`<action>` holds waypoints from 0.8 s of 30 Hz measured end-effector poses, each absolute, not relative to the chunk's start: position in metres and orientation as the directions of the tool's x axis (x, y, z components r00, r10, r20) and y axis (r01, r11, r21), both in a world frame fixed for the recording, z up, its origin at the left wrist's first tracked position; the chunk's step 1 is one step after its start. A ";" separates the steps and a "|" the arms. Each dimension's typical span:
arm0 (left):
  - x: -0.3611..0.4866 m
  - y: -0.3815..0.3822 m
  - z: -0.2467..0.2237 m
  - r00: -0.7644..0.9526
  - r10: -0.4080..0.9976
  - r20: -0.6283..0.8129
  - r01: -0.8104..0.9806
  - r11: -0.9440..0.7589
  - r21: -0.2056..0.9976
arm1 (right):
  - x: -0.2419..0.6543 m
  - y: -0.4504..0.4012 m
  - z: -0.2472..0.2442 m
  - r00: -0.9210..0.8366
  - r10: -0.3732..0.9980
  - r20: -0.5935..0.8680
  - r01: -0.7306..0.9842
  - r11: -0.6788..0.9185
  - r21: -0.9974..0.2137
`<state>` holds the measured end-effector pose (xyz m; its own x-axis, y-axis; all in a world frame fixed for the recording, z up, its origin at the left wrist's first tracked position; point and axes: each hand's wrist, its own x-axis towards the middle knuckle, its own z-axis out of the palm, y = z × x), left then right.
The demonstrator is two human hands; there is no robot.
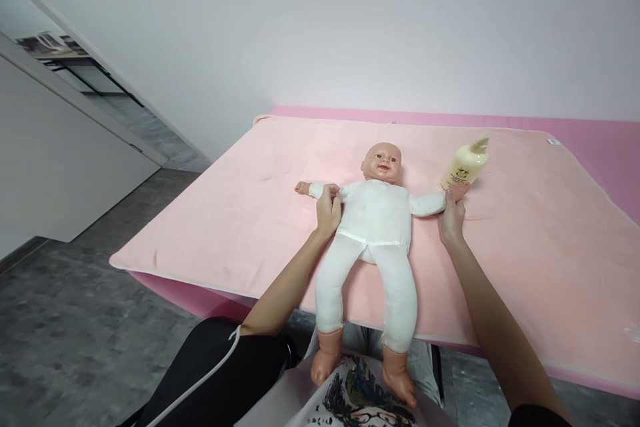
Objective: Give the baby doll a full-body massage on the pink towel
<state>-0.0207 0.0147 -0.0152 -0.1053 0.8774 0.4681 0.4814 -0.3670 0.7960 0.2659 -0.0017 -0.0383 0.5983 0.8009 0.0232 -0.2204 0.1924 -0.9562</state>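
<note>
A baby doll with a white cloth body lies on its back on a pink blanket, its feet hanging past the near edge. My left hand is closed around the doll's upper arm on the left side of the view. Over on the right, my right hand grips the doll's other arm at the wrist, and that arm is stretched out sideways. Just beyond the doll's hand there stands a pale yellow pump bottle, tilted in the view. My fingertips are partly hidden by the doll's arms.
The blanket covers a pink table set against a white wall. Grey flooring shows at the left, beside a white door. A white cord runs along my left arm.
</note>
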 end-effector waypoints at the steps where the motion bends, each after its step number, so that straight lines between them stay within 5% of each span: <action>1: -0.021 0.015 -0.015 -0.106 0.877 0.468 0.481 -0.367 0.796 | 0.266 -0.002 -0.038 0.600 0.800 0.022 -0.219 0.190 -0.957; 24: -0.022 0.018 -0.019 -0.078 0.885 0.460 0.488 -0.369 0.791 | 0.265 -0.002 -0.036 0.608 0.794 0.025 -0.209 0.190 -0.959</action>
<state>-0.0221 0.0176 -0.0189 -0.0776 0.8846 0.4599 0.4880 -0.3685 0.7912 0.2651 -0.0024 -0.0364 0.6075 0.7939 0.0249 -0.2094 0.1902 -0.9592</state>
